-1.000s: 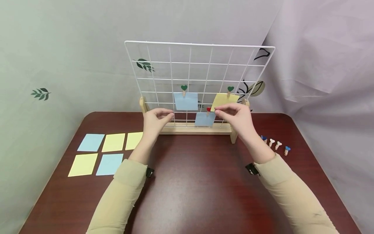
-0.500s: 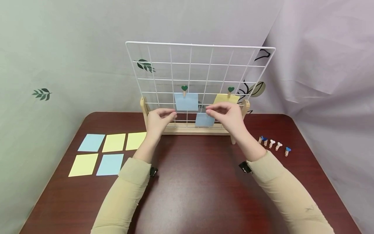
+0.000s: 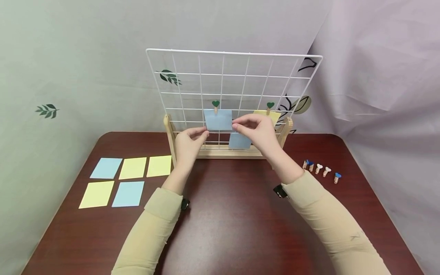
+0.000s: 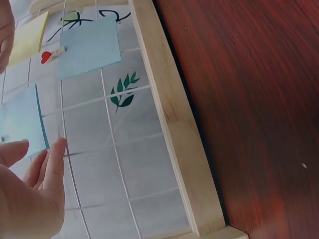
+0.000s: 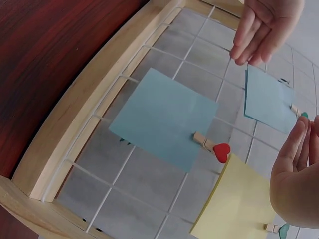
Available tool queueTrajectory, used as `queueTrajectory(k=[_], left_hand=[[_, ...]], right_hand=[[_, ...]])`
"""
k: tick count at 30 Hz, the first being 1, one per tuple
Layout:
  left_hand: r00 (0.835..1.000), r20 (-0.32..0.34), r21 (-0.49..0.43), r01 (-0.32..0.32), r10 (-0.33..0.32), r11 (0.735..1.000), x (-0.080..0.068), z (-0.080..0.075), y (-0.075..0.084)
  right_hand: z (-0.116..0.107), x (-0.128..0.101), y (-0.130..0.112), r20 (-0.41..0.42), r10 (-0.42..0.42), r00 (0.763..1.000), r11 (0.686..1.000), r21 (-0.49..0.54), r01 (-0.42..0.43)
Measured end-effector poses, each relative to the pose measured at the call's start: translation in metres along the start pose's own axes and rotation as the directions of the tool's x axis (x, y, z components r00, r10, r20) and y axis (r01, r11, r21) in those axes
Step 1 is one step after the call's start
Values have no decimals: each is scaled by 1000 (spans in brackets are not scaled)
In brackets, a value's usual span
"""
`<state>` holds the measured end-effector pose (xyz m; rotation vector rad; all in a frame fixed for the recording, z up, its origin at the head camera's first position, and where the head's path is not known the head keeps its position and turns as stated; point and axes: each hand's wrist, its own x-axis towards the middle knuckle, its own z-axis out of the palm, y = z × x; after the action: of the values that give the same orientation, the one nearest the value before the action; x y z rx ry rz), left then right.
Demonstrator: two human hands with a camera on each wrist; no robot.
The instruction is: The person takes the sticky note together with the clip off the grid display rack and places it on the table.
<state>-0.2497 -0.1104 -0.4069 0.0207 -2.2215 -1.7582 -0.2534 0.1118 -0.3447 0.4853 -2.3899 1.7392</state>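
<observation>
A white wire grid (image 3: 233, 74) stands in a wooden stand (image 3: 227, 153). An upper blue note (image 3: 218, 119) hangs from a green heart clip (image 3: 215, 104). A yellow note (image 3: 273, 114) hangs to its right. A lower blue note (image 3: 239, 142) hangs from a red heart clip (image 5: 219, 149). My left hand (image 3: 203, 133) reaches the upper note's lower left corner, with straight fingers (image 4: 55, 159) beside the note (image 4: 20, 124). My right hand (image 3: 237, 123) is at that note's right edge, fingers (image 5: 294, 149) fairly straight. Neither hand holds anything.
Several blue and yellow notes (image 3: 127, 177) lie in two rows on the left of the dark red table (image 3: 233, 214). Several small heart clips (image 3: 319, 168) lie at the right. A cloth backdrop hangs close behind the grid.
My right hand has moved left and up, from the red heart clip on the lower blue note to the upper blue note's right edge. My left hand has shifted slightly right.
</observation>
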Motion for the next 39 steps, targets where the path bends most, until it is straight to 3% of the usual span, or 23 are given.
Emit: queueTrajectory(k=[4,11,16,21,28,34,39], left_hand=[[1000,-26,16,-8,8,1000,-2,3,3],[997,-71,-140,13,-23,990,-3,8,7],[998,-63,-179,20,-32,984,-3,11,7],[998,-66,-130,-7,-2,992,-2,11,6],[995,-66,71,-70,74,995,3,4,8],[994,-52,18,-93,93,996,9,2,14],[991,-78,54,-104,108,993,13,1,16]], right_hand=[[2,0,0,-3,-8,1000,1000,0,8],[7,3,-2,-34,-9,999,999,44,11],[14,10,-10,-54,-17,998,994,104,23],[20,22,-21,-83,-63,995,994,83,70],[26,30,-29,-103,-112,988,989,86,121],[31,33,-32,-101,-138,985,985,94,148],[37,35,-35,-100,-192,976,979,55,198]])
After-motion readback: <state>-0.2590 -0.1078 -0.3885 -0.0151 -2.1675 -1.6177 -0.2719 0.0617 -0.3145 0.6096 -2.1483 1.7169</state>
